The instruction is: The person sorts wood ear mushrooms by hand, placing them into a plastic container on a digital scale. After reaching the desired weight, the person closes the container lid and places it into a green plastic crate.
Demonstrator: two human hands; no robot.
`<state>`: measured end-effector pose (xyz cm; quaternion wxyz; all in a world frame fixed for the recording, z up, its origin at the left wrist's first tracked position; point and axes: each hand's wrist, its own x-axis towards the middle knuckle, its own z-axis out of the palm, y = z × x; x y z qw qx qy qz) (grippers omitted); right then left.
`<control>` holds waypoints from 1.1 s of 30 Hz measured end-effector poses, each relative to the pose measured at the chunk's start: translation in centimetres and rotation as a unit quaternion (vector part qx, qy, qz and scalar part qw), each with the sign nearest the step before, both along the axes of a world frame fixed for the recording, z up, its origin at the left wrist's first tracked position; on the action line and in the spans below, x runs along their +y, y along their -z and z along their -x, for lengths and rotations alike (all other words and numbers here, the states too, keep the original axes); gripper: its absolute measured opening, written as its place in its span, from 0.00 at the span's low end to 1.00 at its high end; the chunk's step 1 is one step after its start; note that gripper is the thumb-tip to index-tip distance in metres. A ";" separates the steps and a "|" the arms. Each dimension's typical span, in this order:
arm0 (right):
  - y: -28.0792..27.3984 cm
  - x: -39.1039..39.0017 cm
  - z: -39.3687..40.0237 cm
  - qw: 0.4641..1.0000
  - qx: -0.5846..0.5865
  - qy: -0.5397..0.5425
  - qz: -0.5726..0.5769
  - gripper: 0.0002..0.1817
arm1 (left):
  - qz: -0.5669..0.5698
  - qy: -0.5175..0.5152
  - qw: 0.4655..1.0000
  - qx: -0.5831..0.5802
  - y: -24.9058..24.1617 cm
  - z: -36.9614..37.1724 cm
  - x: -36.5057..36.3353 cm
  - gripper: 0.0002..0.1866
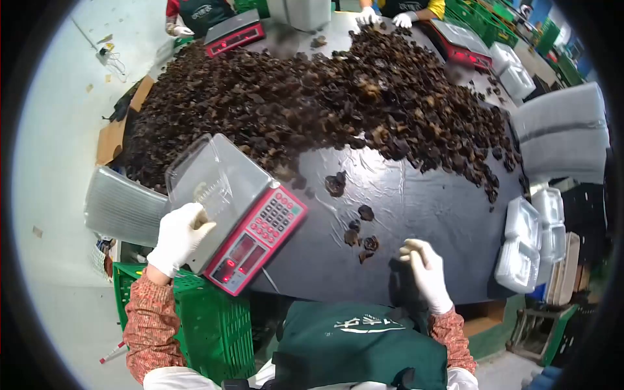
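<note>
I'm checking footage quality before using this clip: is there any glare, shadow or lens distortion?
Head view: wide-angle bowing of the near edge of the tabletop, with dark corners around a rounded image; head view: bright glare on the tabletop just on the near side of the dark pile; head view: a shadow beside the right hand.

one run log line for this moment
left hand: at red scale | right hand: above table | dark pieces: large heap beyond, few loose nearby
</note>
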<state>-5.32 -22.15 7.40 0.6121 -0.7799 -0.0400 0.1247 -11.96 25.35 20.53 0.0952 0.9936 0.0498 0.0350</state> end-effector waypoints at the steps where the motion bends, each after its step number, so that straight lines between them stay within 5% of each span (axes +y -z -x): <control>1: 0.0 -1.5 0.2 1.000 0.011 0.026 0.014 0.15 | 0.008 -0.023 0.999 0.035 0.7 0.1 -1.0 0.13; 2: -0.5 -2.6 0.5 0.998 0.025 0.054 0.027 0.15 | 0.013 -0.044 0.996 0.072 0.7 -0.1 -1.8 0.16; 5: 0.1 -5.5 1.6 0.994 0.016 0.103 0.029 0.15 | -0.078 0.043 0.989 -0.121 0.5 -0.6 -4.4 0.23; 9: 0.9 -4.7 2.4 0.995 0.048 0.085 0.035 0.16 | 0.038 0.121 0.990 -0.058 -0.1 -1.3 -10.7 0.29; 12: 1.6 -1.8 1.7 0.986 -0.084 -0.016 0.143 0.21 | 0.100 0.199 0.975 -0.003 6.2 -1.6 -14.5 0.33; 16: 1.7 2.1 -0.2 0.929 -0.223 -0.120 0.272 0.43 | 0.145 0.138 0.979 0.049 13.7 -1.0 -19.2 0.42; 24: 2.9 5.9 -4.2 0.880 -0.238 -0.219 0.348 0.54 | 0.185 0.071 0.977 0.077 16.0 -3.8 -22.7 0.58; 28: 3.5 6.3 -4.4 0.889 -0.257 -0.189 0.328 0.40 | 0.180 0.129 0.971 0.087 16.1 -5.9 -21.5 0.50; 33: 5.2 6.1 -5.6 0.924 -0.217 -0.121 0.290 0.29 | 0.227 0.097 0.969 0.024 18.1 -7.4 -21.2 0.23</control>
